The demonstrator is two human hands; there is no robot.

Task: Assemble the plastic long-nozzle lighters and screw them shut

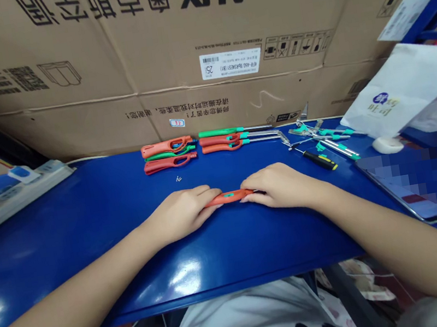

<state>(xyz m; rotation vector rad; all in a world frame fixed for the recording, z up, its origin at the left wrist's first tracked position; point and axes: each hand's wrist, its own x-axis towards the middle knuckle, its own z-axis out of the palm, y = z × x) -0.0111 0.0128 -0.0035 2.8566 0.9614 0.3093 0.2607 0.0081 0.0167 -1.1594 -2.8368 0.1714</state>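
Note:
Between my two hands, just above the blue table (145, 274), is an orange lighter handle (230, 197) with a small green switch on its upper edge. My left hand (184, 210) pinches its left end, and my right hand (276, 187) grips its right end; a bit of metal shows by the right fingers. Behind the hands lie several red and green handle shells (171, 162). To their right are utility lighters (222, 146) with metal tubes. A few tiny metal pieces (178, 178) rest in front of the shells.
A black and yellow screwdriver (321, 159) lies near a pile of metal tubes and green parts (333, 142). At right are a tablet-like device (424, 203) and a white paper bag (401, 85). A power strip (12, 196) stands left. A large cardboard box (170, 66) closes off the back.

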